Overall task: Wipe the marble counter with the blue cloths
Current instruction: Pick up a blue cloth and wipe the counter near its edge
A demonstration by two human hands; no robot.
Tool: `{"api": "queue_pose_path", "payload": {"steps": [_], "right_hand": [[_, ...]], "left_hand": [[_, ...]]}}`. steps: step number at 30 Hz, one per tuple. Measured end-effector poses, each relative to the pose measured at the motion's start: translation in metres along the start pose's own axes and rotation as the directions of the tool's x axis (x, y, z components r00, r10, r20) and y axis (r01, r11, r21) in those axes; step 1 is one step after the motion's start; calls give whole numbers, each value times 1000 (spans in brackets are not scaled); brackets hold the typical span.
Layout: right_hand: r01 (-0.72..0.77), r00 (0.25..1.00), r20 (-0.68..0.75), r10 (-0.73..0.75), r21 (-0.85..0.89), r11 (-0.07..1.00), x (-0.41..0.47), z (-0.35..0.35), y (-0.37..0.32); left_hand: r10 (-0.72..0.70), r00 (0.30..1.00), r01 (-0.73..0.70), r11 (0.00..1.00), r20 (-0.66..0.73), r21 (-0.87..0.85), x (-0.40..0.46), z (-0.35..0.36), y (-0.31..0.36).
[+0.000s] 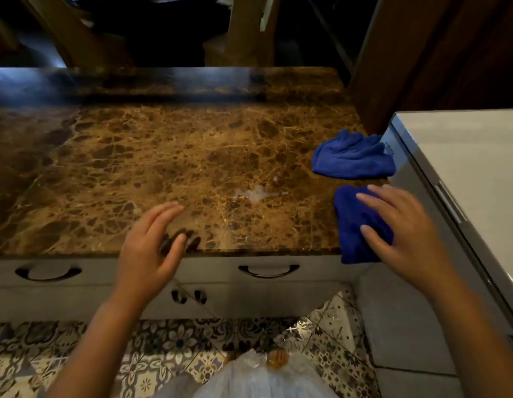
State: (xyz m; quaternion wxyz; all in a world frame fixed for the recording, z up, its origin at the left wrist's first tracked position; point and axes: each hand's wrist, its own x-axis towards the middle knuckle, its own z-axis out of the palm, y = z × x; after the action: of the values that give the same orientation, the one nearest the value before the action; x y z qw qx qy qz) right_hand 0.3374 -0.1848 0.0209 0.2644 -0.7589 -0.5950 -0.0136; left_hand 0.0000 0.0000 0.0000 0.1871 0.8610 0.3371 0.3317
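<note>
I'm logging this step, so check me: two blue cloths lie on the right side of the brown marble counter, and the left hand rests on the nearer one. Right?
Not quite. The head view shows the right hand, not the left, resting on the nearer blue cloth. The left hand is open over the counter's front edge, holding nothing. The rest stands: both cloths, including the farther blue cloth, lie on the right side of the brown marble counter.

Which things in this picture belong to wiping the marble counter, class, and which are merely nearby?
Part of the job:
- marble counter
- near blue cloth, under the right hand
- far blue cloth, lying untouched
- whitish smear on the marble
- left hand, empty, at the front edge

Merely nearby:
- drawer handles
- plastic bag on the patterned floor
- white appliance
</note>
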Motion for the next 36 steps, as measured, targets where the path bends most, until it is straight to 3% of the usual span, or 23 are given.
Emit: {"api": "queue_pose_path", "payload": {"steps": [1,4,7,10,13,18,23,28,32,36], "right_hand": [[5,996,86,2,-76,997,5,-3,13],[13,951,307,36,-157,988,14,-11,43],[-60,893,427,146,-207,977,19,-7,52],[-204,852,447,272,-194,960,23,1,50],[-187,852,438,289,-262,947,23,6,42],[-64,933,319,164,-303,951,5,19,33],[-33,991,123,52,-150,988,-4,30,36],[-23,1000,6,24,-42,999,-8,38,33],[-38,992,-109,60,193,981,19,16,17],[103,985,-166,-57,287,952,73,-7,-3]], "left_hand": [[1,999,-4,994,32,107,12,2,-10],[-180,962,112,948,208,299,45,6,-40],[-323,899,173,882,295,439,52,20,-68],[-361,889,185,845,280,503,53,26,-79],[-348,902,175,836,254,520,50,29,-79],[-341,909,181,841,240,509,51,29,-80],[-342,909,186,843,237,504,52,30,-81],[-335,915,192,852,225,487,51,29,-81],[-343,911,194,846,229,496,51,30,-81],[-345,909,195,849,235,492,51,30,-81]]}}
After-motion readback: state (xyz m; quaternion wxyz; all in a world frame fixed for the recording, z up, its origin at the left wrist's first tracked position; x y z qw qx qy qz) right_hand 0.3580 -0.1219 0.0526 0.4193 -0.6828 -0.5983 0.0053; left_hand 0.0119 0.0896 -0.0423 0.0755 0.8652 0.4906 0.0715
